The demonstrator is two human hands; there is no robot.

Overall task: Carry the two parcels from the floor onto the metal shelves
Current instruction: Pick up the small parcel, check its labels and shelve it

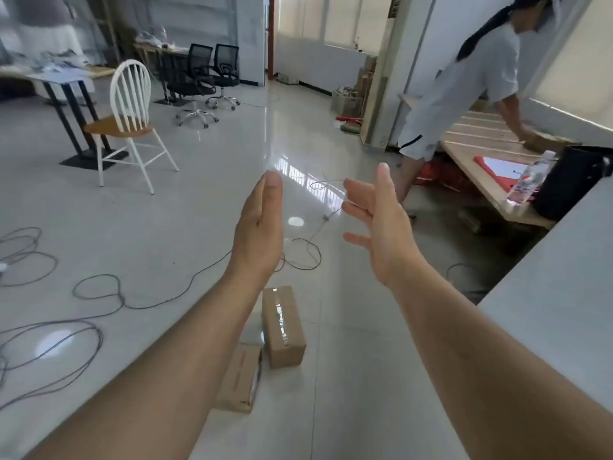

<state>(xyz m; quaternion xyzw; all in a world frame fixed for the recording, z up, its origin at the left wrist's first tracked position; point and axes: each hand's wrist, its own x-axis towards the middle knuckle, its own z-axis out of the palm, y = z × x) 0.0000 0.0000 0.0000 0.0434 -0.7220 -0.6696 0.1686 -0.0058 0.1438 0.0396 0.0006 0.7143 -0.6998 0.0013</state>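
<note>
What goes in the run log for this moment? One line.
left hand: open, empty | right hand: open, empty | taller brown cardboard parcel: on floor | flatter brown cardboard parcel: on floor, beside it

I see two bare arms w/ no sleeves, no watch, no rings. L hand (260,227) & R hand (384,227) have short nails, I think.

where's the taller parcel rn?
In the head view, the taller parcel stands on the tiled floor, low centre between the forearms, right beside the flatter parcel on its left.
</note>
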